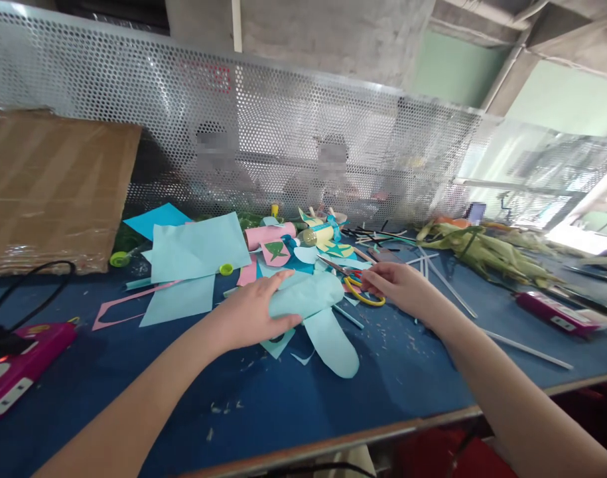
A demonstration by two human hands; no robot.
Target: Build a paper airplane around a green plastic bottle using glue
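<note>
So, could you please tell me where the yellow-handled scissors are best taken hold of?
Probably by the yellow handle loops of the scissors, approaching from the right: the loops lie open toward the right hand, while the blades point away left among paper scraps.

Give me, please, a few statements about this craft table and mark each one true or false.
1. The left hand grips a pale blue paper cut-out. True.
2. The right hand holds a glue stick. False: its fingertips are at the yellow-handled scissors, and whether it grips them is unclear.
3. The table has a blue top. True.
4. A brick wall stands behind the table. False: it is a perforated metal screen.
5. The cardboard sheet stands at the right end. False: it is at the left.
</note>
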